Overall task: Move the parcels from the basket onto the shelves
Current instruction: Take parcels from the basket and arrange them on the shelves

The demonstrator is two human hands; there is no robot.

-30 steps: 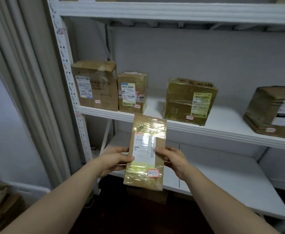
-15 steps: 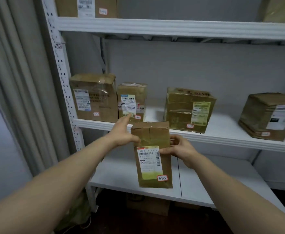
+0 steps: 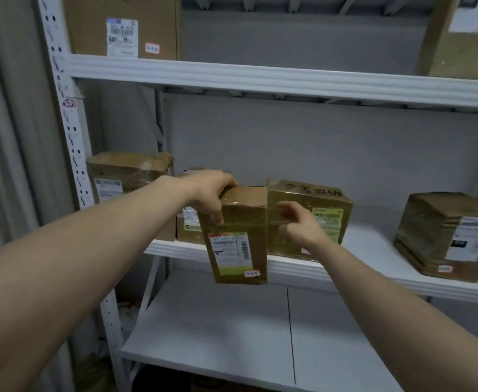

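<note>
My left hand [image 3: 211, 193] grips the top of a tall brown parcel [image 3: 239, 236] with a white and green label and a small red-edged sticker. The parcel hangs upright in front of the middle shelf [image 3: 373, 275], its lower part below the shelf edge. It sits in the gap between a small parcel [image 3: 188, 229] on its left and a taped parcel [image 3: 311, 210] on its right. My right hand [image 3: 297, 224] hovers just right of the held parcel, fingers curled and apart, holding nothing. The basket is out of view.
A larger parcel [image 3: 127, 176] stands at the shelf's left end and a dark brown box [image 3: 447, 236] at the right. Two big boxes [image 3: 122, 26] sit on the top shelf. The lower shelf [image 3: 232, 335] is bare white. A curtain [image 3: 8, 165] hangs left of the upright post.
The parcel has risen from below the shelf edge to shelf height between two boxes. My left hand shifted onto its top. My right hand has let go of its side.
</note>
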